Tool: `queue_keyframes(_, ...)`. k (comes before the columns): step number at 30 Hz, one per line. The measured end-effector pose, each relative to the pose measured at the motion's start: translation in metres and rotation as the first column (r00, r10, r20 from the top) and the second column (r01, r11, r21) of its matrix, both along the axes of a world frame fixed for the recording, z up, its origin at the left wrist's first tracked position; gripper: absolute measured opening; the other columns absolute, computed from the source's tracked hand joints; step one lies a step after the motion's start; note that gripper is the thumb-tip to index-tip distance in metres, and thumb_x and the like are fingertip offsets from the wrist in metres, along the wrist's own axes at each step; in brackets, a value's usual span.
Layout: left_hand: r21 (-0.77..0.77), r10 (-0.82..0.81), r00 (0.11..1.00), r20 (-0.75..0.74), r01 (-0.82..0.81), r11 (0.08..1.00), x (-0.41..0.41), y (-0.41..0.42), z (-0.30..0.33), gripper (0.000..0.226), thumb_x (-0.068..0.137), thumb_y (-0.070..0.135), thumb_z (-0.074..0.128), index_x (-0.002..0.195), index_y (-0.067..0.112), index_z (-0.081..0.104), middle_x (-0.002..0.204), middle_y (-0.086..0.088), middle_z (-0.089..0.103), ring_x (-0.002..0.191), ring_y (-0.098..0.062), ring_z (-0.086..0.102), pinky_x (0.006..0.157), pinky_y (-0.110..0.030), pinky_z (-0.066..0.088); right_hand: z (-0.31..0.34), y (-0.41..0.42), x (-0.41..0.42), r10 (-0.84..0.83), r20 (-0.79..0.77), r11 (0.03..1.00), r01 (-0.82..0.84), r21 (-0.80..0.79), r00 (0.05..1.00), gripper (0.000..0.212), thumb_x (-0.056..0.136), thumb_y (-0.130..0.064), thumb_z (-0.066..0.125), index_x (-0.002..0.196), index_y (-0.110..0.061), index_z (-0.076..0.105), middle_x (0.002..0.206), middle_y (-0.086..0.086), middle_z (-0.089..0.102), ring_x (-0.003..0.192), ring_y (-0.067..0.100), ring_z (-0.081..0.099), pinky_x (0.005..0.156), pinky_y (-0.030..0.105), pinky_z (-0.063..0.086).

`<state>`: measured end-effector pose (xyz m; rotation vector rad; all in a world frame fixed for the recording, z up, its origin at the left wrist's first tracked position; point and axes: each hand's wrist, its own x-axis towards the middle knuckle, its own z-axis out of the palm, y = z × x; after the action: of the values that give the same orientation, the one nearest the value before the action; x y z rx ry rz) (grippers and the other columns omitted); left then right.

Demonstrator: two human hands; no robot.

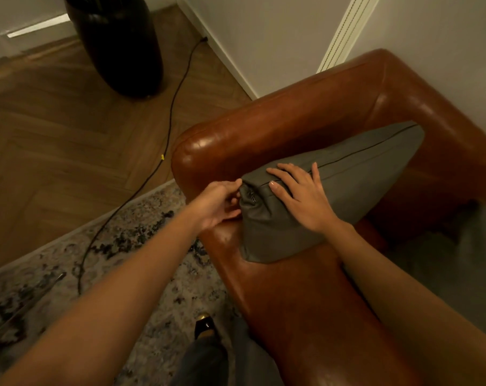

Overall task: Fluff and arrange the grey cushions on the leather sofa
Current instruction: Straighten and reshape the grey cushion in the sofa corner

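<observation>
Grey fabric is being handled at the sofa's corner: the cushion (333, 190) is lying propped against the leather armrest (264, 126), its long axis running from the near zipped corner up toward the backrest. That corner is being pinched by the curled fingers of the left hand (219, 204), which is nearer it. The right hand (300, 196) is being pressed flat, fingers spread, on the top seam.

Light: dim, warm amber cast | Glare: soft highlights on the leather sofa (292, 121) arm and lower edge of frame | Shadows: deep at right of frame | Distortion: wide-angle bending at edges | Focus: slightly soft throughout
</observation>
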<state>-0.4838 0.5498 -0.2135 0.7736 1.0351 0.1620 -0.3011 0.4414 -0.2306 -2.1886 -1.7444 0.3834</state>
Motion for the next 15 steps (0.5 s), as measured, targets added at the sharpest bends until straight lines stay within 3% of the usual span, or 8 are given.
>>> queue_keyframes(2, 0.187, 0.171, 0.985, -0.029, -0.163, 0.969, 0.003, -0.019, -0.003, 0.014, 0.095, 0.029, 0.060, 0.091, 0.017, 0.053, 0.079, 0.003, 0.053, 0.070, -0.010, 0.052, 0.073, -0.032, 0.048, -0.002, 0.003, -0.003, -0.019, 0.007, 1.000, 0.019, 0.007, 1.000, 0.062, 0.093, -0.063, 0.018, 0.142, -0.035, 0.045, 0.147, -0.008, 0.042, 0.142, 0.011, 0.029, 0.115, 0.036, -0.017)
queue_keyframes(3, 0.317, 0.191, 0.980, -0.049, -0.166, 0.934, 0.003, -0.025, -0.005, 0.020, 0.092, 0.031, 0.064, 0.097, 0.016, 0.052, 0.081, 0.003, 0.053, 0.073, -0.012, 0.053, 0.072, -0.033, 0.048, -0.002, 0.004, -0.004, -0.024, 0.011, 1.000, 0.024, 0.008, 1.000, 0.063, 0.092, -0.063, 0.018, 0.142, -0.035, 0.045, 0.147, -0.007, 0.043, 0.141, 0.011, 0.029, 0.115, 0.036, -0.017)
queue_keyframes(5, 0.556, 0.137, 0.978, -0.158, -0.027, 0.830, 0.001, -0.032, -0.012, 0.033, 0.085, 0.034, 0.072, 0.100, 0.015, 0.049, 0.082, -0.001, 0.050, 0.074, -0.017, 0.053, 0.071, -0.035, 0.049, -0.003, 0.004, -0.006, -0.033, 0.018, 0.999, 0.032, 0.006, 0.999, 0.063, 0.092, -0.063, 0.017, 0.142, -0.035, 0.045, 0.147, -0.007, 0.043, 0.141, 0.011, 0.029, 0.114, 0.034, -0.017)
queue_keyframes(7, 0.688, 0.147, 0.949, -0.280, 0.092, 0.719, 0.001, -0.032, -0.018, 0.032, 0.082, 0.034, 0.075, 0.094, 0.017, 0.051, 0.082, -0.003, 0.053, 0.075, -0.022, 0.056, 0.070, -0.040, 0.051, -0.003, 0.004, -0.007, -0.037, 0.022, 0.999, 0.037, 0.004, 0.999, 0.064, 0.091, -0.063, 0.017, 0.142, -0.035, 0.045, 0.147, -0.007, 0.042, 0.141, 0.011, 0.030, 0.114, 0.033, -0.017)
queue_keyframes(9, 0.764, 0.175, 0.921, -0.349, 0.171, 0.622, 0.002, -0.027, -0.018, 0.023, 0.082, 0.030, 0.075, 0.087, 0.017, 0.056, 0.078, -0.002, 0.057, 0.073, -0.019, 0.057, 0.071, -0.040, 0.050, -0.003, 0.005, -0.008, -0.025, 0.025, 1.000, 0.025, 0.005, 0.999, 0.062, 0.093, -0.063, 0.019, 0.142, -0.034, 0.045, 0.147, -0.006, 0.042, 0.141, 0.011, 0.030, 0.114, 0.033, -0.018)
queue_keyframes(12, 0.803, 0.085, 0.892, -0.444, 0.354, 0.479, -0.004, -0.013, -0.009, 0.020, 0.088, 0.027, 0.069, 0.101, 0.012, 0.069, 0.086, -0.001, 0.067, 0.080, -0.013, 0.060, 0.069, -0.023, 0.042, 0.000, 0.008, -0.003, -0.010, 0.007, 1.000, 0.010, -0.002, 1.000, 0.053, 0.097, -0.057, 0.029, 0.142, -0.033, 0.045, 0.147, -0.006, 0.043, 0.141, 0.011, 0.030, 0.114, 0.037, -0.017)
queue_keyframes(15, 0.728, -0.138, 0.878, -0.459, 0.461, 0.508, -0.018, 0.012, 0.003, 0.024, 0.092, 0.021, 0.066, 0.113, 0.010, 0.071, 0.098, -0.001, 0.072, 0.087, -0.008, 0.062, 0.076, -0.019, 0.045, 0.002, 0.010, 0.001, 0.009, -0.031, 1.000, -0.009, -0.015, 0.999, 0.046, 0.102, -0.049, 0.033, 0.143, -0.033, 0.045, 0.147, -0.006, 0.042, 0.141, 0.011, 0.029, 0.114, 0.038, -0.019)
